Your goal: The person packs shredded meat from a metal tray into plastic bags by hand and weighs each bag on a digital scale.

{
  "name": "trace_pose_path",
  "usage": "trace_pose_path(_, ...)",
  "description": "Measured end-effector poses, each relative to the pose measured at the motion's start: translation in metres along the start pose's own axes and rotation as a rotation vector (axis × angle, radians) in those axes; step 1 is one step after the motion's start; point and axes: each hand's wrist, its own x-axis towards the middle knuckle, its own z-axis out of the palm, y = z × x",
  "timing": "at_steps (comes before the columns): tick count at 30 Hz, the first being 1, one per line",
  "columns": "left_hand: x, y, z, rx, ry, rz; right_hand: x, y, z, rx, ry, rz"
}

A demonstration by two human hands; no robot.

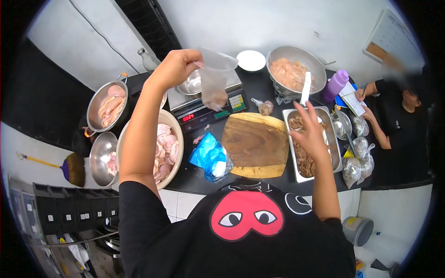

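Note:
My left hand is raised over the digital scale, closed on the top of a clear plastic bag. The bag hangs down with a small brownish portion in its bottom; whether it touches the scale I cannot tell. A metal bowl sits on the scale behind it. My right hand, fingers spread, is over a steel tray of shredded cooked meat. Close to its fingertips is the white handle of a utensil whose other end is hidden.
A wooden board lies centrally, beside a blue plastic bag and a tied small bag. Raw chicken fills a tub and a colander. On the right stand a purple bottle, filled bags and a person writing.

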Motion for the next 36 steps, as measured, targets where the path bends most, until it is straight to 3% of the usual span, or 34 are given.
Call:
trace_pose_path(2,-0.004,0.023,0.005,-0.088,-0.064,0.076,0.027,-0.048,-0.007,0.075,-0.006,-0.179)
trace_pose_path(4,-0.006,0.045,0.011,-0.082,-0.132,0.116,0.051,-0.079,-0.010,-0.023,0.016,-0.396)
trace_pose_path(8,-0.019,0.074,0.017,-0.069,-0.199,0.174,0.075,-0.092,-0.007,-0.339,-0.168,-0.675)
trace_pose_path(11,-0.035,0.070,0.020,-0.129,-0.117,0.123,0.084,-0.069,-0.019,-0.185,-0.358,-0.437)
trace_pose_path(12,-0.041,0.063,0.022,-0.170,-0.109,0.057,0.087,-0.068,-0.024,-0.065,-0.358,-0.480)
trace_pose_path(15,-0.050,0.056,0.044,-0.466,-0.068,-0.013,0.081,-0.077,-0.017,0.593,-0.633,0.045)
trace_pose_path(16,-0.051,0.062,0.053,-0.618,-0.030,-0.023,0.079,-0.079,-0.008,0.808,-0.578,-0.063)
trace_pose_path(20,-0.045,0.080,0.081,-0.994,0.173,0.022,0.072,-0.089,0.018,0.284,-0.444,-0.375)
trace_pose_path(22,-0.043,0.073,0.095,-1.177,0.254,0.058,0.078,-0.085,0.020,0.285,-0.476,-0.300)
trace_pose_path(25,-0.044,0.065,0.128,-1.257,0.012,0.116,0.083,-0.089,0.018,0.386,-0.453,-0.245)
trace_pose_path(27,-0.054,0.065,0.140,-1.049,-0.483,-0.104,0.089,-0.097,0.018,0.382,-0.455,-0.290)
trace_pose_path(30,-0.066,0.084,0.169,-1.152,-0.215,0.056,0.091,-0.109,0.025,0.349,-0.412,-0.267)
trace_pose_path(36,-0.067,0.109,0.174,-1.300,-0.065,-0.105,0.089,-0.126,0.029,0.295,-0.378,-0.174)
